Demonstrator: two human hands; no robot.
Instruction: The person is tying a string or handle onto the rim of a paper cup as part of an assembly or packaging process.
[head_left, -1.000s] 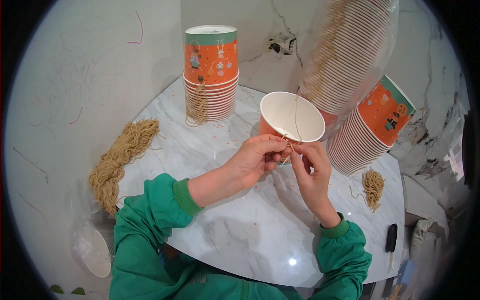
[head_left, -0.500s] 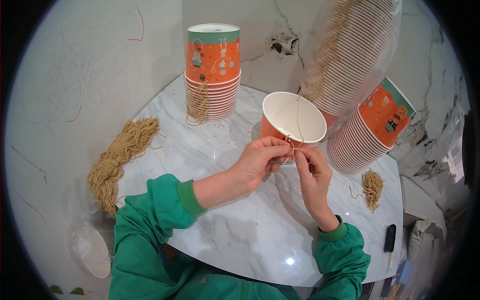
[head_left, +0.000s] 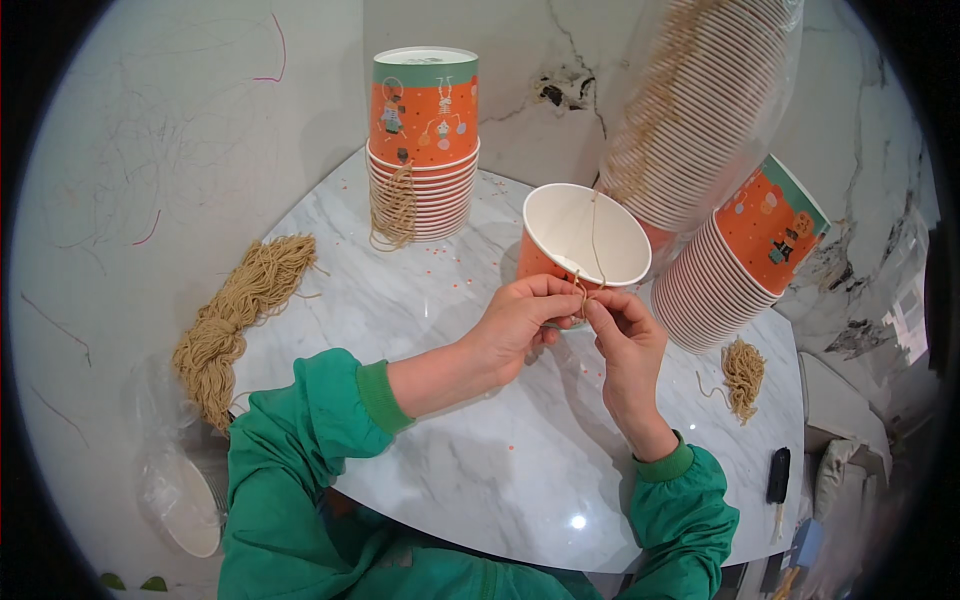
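An orange paper bucket [head_left: 588,225] with a white inside stands tilted on the table, its mouth toward me. A thin tan string [head_left: 597,240] runs across its opening from the far rim to the near rim. At that near rim, my left hand [head_left: 520,318] is closed, pinching the string between thumb and forefinger. Right beside it, my right hand [head_left: 628,340] pinches the string too, thumb and fingertips together. The two hands' fingertips almost meet. Whether the string is knotted there is hidden by my fingers.
A stack of upturned paper buckets [head_left: 424,150] with string loops stands at the back. Further bucket stacks [head_left: 735,255] and a bagged stack [head_left: 700,110] lean at the right. A large string bundle [head_left: 240,325], a small bundle [head_left: 743,380] and a black-handled tool [head_left: 779,475] lie near the table's edges.
My right hand's fingers have curled in closer to the left fingertips at the string. The bucket and the left hand stay almost where they were.
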